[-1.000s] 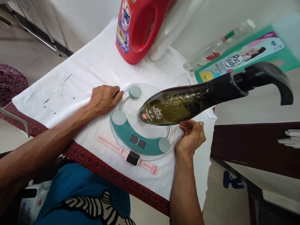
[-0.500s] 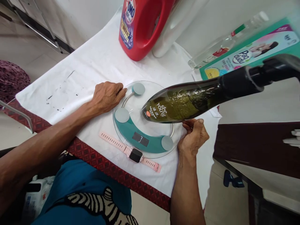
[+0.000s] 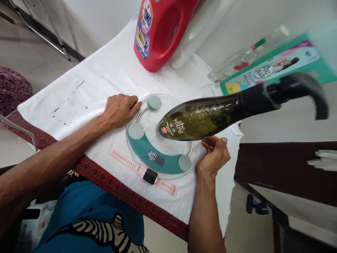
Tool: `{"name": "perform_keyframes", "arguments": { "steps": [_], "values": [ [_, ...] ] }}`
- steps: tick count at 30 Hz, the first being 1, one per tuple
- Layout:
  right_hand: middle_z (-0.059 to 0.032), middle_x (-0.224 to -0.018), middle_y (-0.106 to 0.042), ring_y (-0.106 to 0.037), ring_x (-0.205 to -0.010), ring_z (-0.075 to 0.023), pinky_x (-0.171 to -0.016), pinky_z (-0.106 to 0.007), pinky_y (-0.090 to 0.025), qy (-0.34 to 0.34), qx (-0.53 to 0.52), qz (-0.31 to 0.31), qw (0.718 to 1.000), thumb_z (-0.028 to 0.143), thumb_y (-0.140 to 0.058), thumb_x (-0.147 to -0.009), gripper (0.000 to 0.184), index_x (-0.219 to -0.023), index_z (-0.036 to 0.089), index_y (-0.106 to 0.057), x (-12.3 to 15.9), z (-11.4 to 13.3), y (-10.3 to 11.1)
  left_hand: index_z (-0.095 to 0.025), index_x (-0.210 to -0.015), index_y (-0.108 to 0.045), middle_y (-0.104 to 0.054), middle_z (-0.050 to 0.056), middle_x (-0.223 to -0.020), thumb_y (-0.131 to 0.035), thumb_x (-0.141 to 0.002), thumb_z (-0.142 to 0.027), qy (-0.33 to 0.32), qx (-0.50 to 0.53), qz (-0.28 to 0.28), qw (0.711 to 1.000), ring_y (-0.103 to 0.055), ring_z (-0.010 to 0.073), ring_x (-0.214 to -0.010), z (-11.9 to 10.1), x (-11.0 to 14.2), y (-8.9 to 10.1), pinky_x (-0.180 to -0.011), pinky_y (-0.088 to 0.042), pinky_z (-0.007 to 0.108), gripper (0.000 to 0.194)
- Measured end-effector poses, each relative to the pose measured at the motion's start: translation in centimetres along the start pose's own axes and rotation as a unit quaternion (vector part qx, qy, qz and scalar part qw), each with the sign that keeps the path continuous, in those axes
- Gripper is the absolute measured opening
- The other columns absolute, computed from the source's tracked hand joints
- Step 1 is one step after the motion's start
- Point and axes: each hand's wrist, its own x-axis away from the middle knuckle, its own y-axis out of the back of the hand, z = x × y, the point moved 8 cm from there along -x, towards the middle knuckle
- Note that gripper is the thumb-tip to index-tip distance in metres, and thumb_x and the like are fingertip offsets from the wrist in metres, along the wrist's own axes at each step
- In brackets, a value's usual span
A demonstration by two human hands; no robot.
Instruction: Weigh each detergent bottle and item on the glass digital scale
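Note:
A round glass bathroom scale (image 3: 168, 164) with a teal curved band and a lit display lies on the white cloth. A dark green pump bottle (image 3: 200, 117) labelled "see young" stands on it, its black pump toward the upper right. My left hand (image 3: 121, 110) has its fingers curled closed at the scale's left rim. By the right rim is my right hand (image 3: 214, 156), its thumb apart and its fingers reaching toward the glass, partly hidden by the bottle. A pink smartwatch (image 3: 150, 175) lies flat along the scale's near edge.
A red OMO detergent jug (image 3: 155, 45) and a white bottle (image 3: 189, 45) stand at the back. Near the wall are a clear bottle (image 3: 231, 65) and a green Pao dudu pack (image 3: 279, 68). The table's dark red patterned edge (image 3: 118, 191) runs in front of me.
The scale's display has gone from nearly blank to showing lit digits. The view has shifted slightly; both hands and the bottle stay in about the same places.

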Motion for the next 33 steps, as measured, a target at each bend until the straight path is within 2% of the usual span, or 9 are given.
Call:
{"name": "perform_keyframes", "arguments": {
  "steps": [4,7,9,14,17,23,26,29,33],
  "values": [
    [-0.0093,-0.122,-0.068,-0.068,-0.114,-0.0287,-0.093,-0.046,-0.055,0.100,-0.057,-0.013,0.993,0.071,-0.066,-0.088,0.059,-0.121,0.022,-0.067,1.6,6.4,0.7,-0.022,-0.086,-0.067,-0.070,0.007,-0.083,-0.037,-0.107,-0.044,-0.010,0.013,0.005,1.000,-0.060,0.0221,-0.075,0.2,0.3,-0.3,-0.068,-0.032,0.035,0.043],
    [-0.0112,-0.140,-0.063,-0.059,-0.134,-0.0349,-0.107,-0.052,-0.051,0.129,-0.121,0.096,0.980,0.076,-0.085,-0.067,0.088,-0.135,0.026,-0.062,3.1,11.1,-1.4,-0.022,-0.085,-0.064,-0.074,0.007,-0.087,-0.034,-0.108,-0.044,-0.022,0.030,0.014,0.999,-0.062,0.0213,-0.076,0.1,0.3,-0.5,-0.066,-0.032,0.035,0.044],
    [-0.0105,-0.142,-0.062,-0.059,-0.136,-0.0351,-0.111,-0.053,-0.050,0.119,-0.124,0.157,0.973,0.068,-0.094,-0.061,0.094,-0.138,0.029,-0.059,4.3,13.1,-3.5,-0.022,-0.086,-0.063,-0.076,0.008,-0.090,-0.033,-0.109,-0.044,-0.022,0.036,0.017,0.999,-0.065,0.0216,-0.078,0.1,0.4,-0.4,-0.066,-0.033,0.035,0.044],
    [-0.0046,-0.110,-0.075,-0.073,-0.100,-0.0281,-0.087,-0.043,-0.062,0.055,-0.080,0.129,0.987,0.045,-0.094,-0.071,0.058,-0.119,0.028,-0.064,5.9,13.5,-6.4,-0.021,-0.089,-0.064,-0.077,0.010,-0.094,-0.031,-0.111,-0.042,-0.031,0.046,0.024,0.998,-0.069,0.0245,-0.083,0.0,0.6,-0.6,-0.069,-0.038,0.036,0.044],
    [-0.0034,-0.108,-0.076,-0.074,-0.098,-0.0261,-0.087,-0.041,-0.061,0.044,-0.099,0.139,0.984,0.040,-0.091,-0.075,0.054,-0.121,0.027,-0.065,5.4,13.3,-7.0,-0.021,-0.092,-0.064,-0.078,0.012,-0.097,-0.030,-0.111,-0.043,-0.030,0.058,0.028,0.997,-0.071,0.0272,-0.086,0.1,0.6,-0.8,-0.070,-0.039,0.038,0.045],
    [-0.0038,-0.114,-0.075,-0.072,-0.102,-0.0226,-0.095,-0.039,-0.058,0.098,-0.144,0.104,0.979,0.037,-0.091,-0.073,0.058,-0.123,0.024,-0.066,-0.9,16.2,-9.5,-0.022,-0.092,-0.062,-0.078,0.012,-0.098,-0.026,-0.113,-0.043,-0.025,0.062,0.042,0.997,-0.073,0.0287,-0.087,0.1,0.5,-0.9,-0.069,-0.038,0.040,0.047],
    [-0.0053,-0.113,-0.074,-0.071,-0.100,-0.0224,-0.095,-0.041,-0.059,0.115,-0.169,0.099,0.974,0.043,-0.092,-0.067,0.065,-0.120,0.021,-0.063,-5.8,16.7,-14.0,-0.022,-0.092,-0.061,-0.078,0.011,-0.097,-0.025,-0.113,-0.041,-0.023,0.054,0.050,0.997,-0.073,0.0282,-0.087,0.0,0.5,-0.8,-0.068,-0.037,0.039,0.046],
    [-0.0067,-0.111,-0.073,-0.070,-0.097,-0.0225,-0.095,-0.043,-0.058,0.095,-0.179,0.109,0.973,0.045,-0.091,-0.062,0.068,-0.117,0.018,-0.060,-9.8,15.4,-19.4,-0.022,-0.091,-0.060,-0.077,0.010,-0.096,-0.026,-0.113,-0.041,-0.015,0.042,0.057,0.997,-0.073,0.0270,-0.086,0.1,0.4,-0.9,-0.068,-0.036,0.037,0.044],
    [-0.0077,-0.112,-0.072,-0.068,-0.098,-0.0229,-0.099,-0.045,-0.056,0.073,-0.177,0.106,0.976,0.047,-0.086,-0.065,0.066,-0.117,0.019,-0.058,-11.9,13.4,-24.2,-0.022,-0.089,-0.058,-0.077,0.008,-0.095,-0.027,-0.113,-0.040,-0.010,0.028,0.064,0.998,-0.072,0.0252,-0.085,0.1,0.2,-1.1,-0.067,-0.033,0.036,0.042]
  ]
}}
